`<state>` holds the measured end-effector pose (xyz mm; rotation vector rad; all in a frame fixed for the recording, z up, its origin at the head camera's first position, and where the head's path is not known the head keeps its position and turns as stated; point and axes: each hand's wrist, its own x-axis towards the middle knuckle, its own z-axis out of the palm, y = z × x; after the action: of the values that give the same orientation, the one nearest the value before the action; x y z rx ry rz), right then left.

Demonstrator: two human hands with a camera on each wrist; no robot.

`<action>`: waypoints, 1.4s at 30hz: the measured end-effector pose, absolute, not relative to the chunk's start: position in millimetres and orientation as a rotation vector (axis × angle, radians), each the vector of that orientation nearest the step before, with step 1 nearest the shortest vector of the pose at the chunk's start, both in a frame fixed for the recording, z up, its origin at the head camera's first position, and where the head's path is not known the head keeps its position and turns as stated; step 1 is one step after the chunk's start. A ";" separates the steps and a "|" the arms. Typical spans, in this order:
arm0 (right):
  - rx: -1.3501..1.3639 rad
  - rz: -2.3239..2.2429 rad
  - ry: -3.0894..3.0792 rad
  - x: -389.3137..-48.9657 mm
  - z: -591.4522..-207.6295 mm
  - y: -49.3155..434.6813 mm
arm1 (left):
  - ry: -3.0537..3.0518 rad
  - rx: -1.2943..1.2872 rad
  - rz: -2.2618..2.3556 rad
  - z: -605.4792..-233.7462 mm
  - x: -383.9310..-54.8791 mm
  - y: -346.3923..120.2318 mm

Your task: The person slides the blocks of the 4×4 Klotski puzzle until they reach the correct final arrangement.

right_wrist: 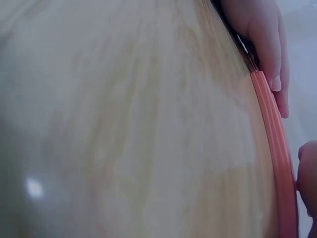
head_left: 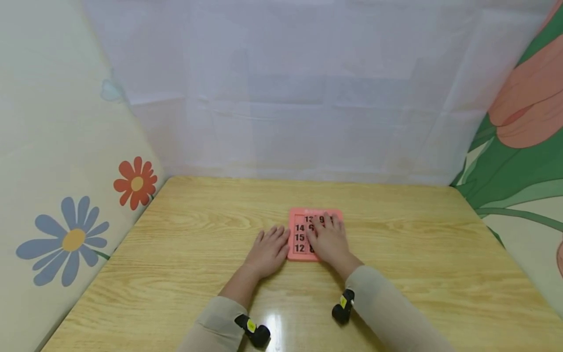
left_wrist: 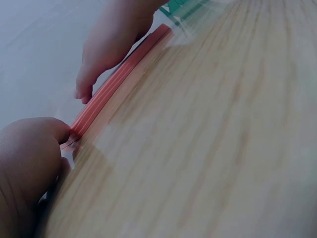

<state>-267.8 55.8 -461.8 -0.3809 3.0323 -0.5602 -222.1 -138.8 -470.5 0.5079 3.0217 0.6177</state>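
Observation:
A pink number slide puzzle (head_left: 297, 258) lies flat on the wooden table. Black numbers on its tiles include 13, 9, 14, 15 and 12. My right hand (head_left: 330, 240) is over the right side of the puzzle, its fingers extended across the tiles and hiding several of them. Along the puzzle's left edge my left hand (head_left: 267, 252) rests with its fingers stretched forward. In the left wrist view, the left thumb (left_wrist: 59, 130) meets the corner of the pink frame (left_wrist: 119, 79). The right wrist view shows the frame's near side (right_wrist: 277, 144) edge-on, between both hands.
The wood-grain table (head_left: 211, 205) extends around the puzzle on all sides. A white sheet (head_left: 281, 98) hangs behind it. Flower-printed panels stand at the left (head_left: 48, 146) and right (head_left: 528, 166). Each sleeve carries a small black wrist camera (head_left: 342, 308).

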 end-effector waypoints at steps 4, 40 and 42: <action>-0.377 -0.552 3.012 -267.9 -460.3 48.5 | 3.017 0.514 0.612 -470.8 -222.4 -138.6; -0.276 -0.644 3.013 -269.5 -464.4 65.9 | 3.012 0.484 0.599 -469.9 -223.1 -139.4; -0.285 -0.650 3.003 -269.4 -463.6 62.3 | 3.011 0.485 0.600 -469.6 -222.6 -138.8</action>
<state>-269.4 62.3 -463.6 -0.2852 3.0030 -0.6499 -222.6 -138.8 -469.6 0.4846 3.0114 0.5998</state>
